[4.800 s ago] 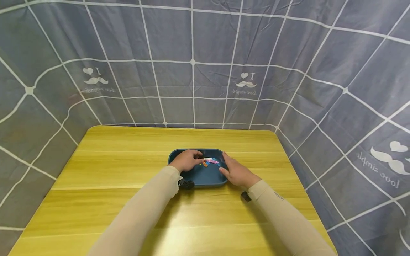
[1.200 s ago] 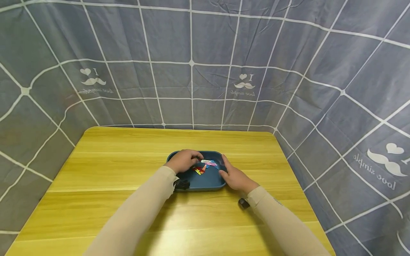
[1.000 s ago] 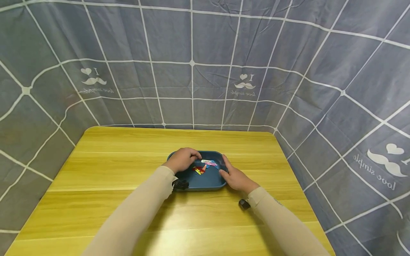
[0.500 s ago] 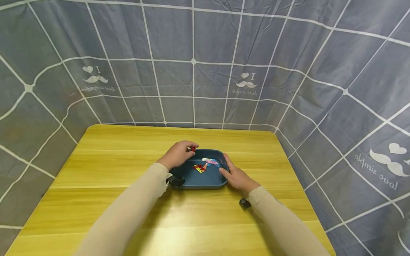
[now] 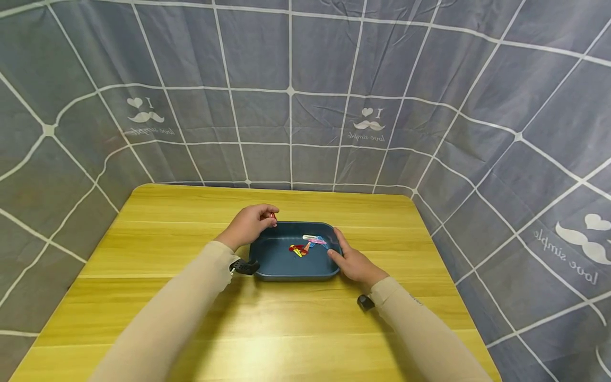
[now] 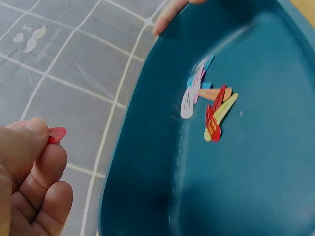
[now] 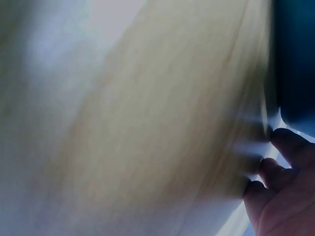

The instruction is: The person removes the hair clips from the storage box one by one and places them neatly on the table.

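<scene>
My left hand [image 5: 249, 225] pinches a red hair clip [image 6: 57, 133] between thumb and fingers, just beyond the left end of the blue tray [image 5: 296, 276]. Much of that clip is hidden by the fingertips. Several snap hair clips lie in the tray: a white clip [image 6: 187, 103], with pink and blue ones overlapping it, an orange clip [image 6: 216, 94], and a yellow clip [image 6: 227, 110] crossed with red ones. At the tray's right end my right hand [image 5: 359, 262] holds the rim, thumb over the edge and fingers along the outer wall.
The tray stands on a yellow wood-grain table [image 5: 191, 212]. A grey curtain [image 5: 258, 116] with white grid lines hangs behind the table and along both sides. Black wrist straps show at the left cuff [image 5: 244, 267] and the right cuff.
The left hand has come up out of the tray and moved left past its rim, carrying a red hair clip. The clips in the tray are more spread out. The right hand stays at the rim.
</scene>
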`<state>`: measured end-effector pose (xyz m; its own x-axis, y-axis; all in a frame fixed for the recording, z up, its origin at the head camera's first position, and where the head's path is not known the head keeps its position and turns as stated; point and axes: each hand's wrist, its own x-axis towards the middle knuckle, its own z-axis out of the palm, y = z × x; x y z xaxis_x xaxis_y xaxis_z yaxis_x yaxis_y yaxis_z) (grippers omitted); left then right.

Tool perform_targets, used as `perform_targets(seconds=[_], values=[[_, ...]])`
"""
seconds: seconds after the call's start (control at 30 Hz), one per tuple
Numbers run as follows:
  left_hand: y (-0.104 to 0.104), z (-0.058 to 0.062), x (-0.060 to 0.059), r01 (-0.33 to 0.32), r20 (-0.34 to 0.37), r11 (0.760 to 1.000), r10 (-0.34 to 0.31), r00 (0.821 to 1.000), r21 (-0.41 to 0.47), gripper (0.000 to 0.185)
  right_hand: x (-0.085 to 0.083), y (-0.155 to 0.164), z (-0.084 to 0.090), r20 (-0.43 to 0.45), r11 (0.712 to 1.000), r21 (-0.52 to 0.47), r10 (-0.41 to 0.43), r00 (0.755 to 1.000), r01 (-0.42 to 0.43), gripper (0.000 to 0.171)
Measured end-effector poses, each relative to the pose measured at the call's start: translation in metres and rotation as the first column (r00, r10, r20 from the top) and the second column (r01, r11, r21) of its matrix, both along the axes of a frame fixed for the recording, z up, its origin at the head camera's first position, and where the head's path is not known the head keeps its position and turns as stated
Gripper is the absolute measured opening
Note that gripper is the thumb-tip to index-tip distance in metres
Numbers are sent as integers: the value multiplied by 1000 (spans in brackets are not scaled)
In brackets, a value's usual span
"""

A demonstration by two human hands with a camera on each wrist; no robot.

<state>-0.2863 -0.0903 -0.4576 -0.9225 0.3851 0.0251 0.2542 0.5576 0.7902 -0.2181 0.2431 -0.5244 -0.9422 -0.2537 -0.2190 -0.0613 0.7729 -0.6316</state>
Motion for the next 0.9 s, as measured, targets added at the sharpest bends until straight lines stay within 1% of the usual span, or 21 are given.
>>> perform_targets(seconds=[0.13,0.27,0.37,0.47,0.6,0.67,0.83,0.9], values=[[-14,1,-1,-29,-16,999,30,999,13,30,0,0,1,2,1000,-10,-4,1000,4,76],[-29,2,-1,-75,-42,997,75,996,2,21,0,0,1,2,1000,-11,-4,1000,4,76],[-39,3,0,-101,-51,995,101,994,-7,13,-1,0,1,3,1000,-13,2,1000,-2,77],[-48,2,0,-125,-55,992,124,991,-16,8,0,-1,1,5,1000,-10,3,1000,-3,77],[-59,-1,1,-156,-68,987,153,986,-34,12,0,-1,1,6,1000,-6,-1,1000,1,77],[-65,-2,2,-148,-71,988,145,987,-45,16,0,-1,1,6,1000,-6,-1,1000,1,77],[-77,-6,4,-127,-43,989,124,991,-70,32,0,-1,1,5,1000,-9,3,1000,-3,77],[-82,-9,4,-134,-27,988,132,991,-74,34,-1,0,0,3,1000,-10,4,1000,-4,77]])
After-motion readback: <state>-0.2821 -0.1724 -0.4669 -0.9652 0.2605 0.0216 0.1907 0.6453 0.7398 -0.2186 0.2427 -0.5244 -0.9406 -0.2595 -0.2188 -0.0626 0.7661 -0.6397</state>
